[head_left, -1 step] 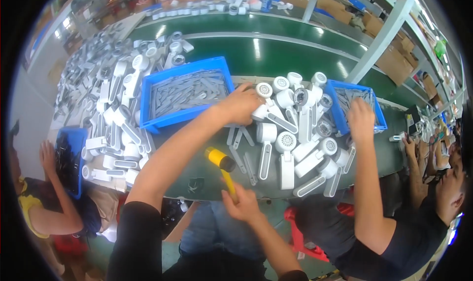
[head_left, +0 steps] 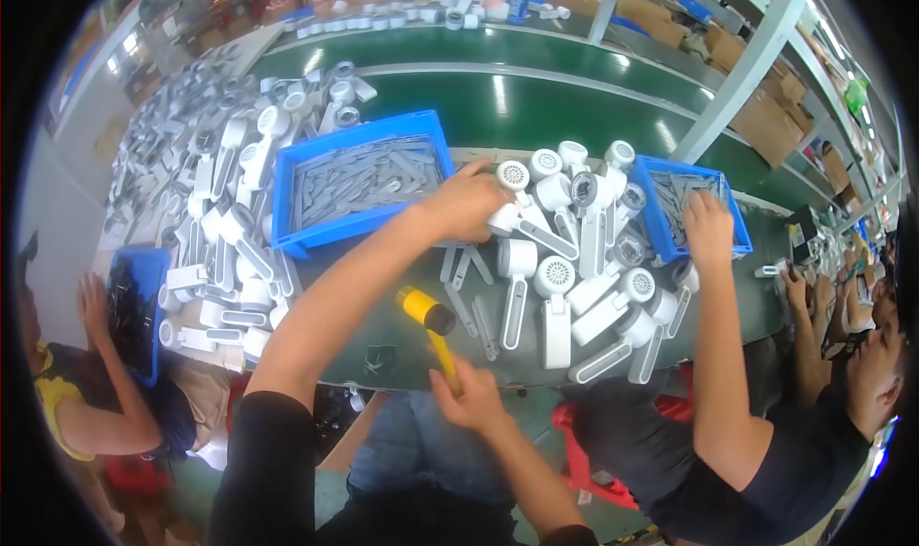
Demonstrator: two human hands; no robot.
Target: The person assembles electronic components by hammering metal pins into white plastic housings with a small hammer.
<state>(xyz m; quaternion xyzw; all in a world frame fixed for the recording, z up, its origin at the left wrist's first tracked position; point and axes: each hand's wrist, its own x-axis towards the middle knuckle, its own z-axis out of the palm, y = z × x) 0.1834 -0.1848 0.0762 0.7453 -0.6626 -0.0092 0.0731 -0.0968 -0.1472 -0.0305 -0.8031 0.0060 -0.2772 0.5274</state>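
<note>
Head view: R hand point(head_left: 471, 398) is closed firmly round yellow mallet point(head_left: 419, 307). L hand point(head_left: 467, 203) is at white unit point(head_left: 503, 221) nr blue bin point(head_left: 330, 233); fingertips part hidden, can't tell grip

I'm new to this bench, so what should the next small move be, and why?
Probably, have the left hand firm up its grip on the white unit next to it, since whether it holds that unit securely can't be seen. The right hand holds the yellow mallet, so the left seems better placed to steady the unit.
</note>
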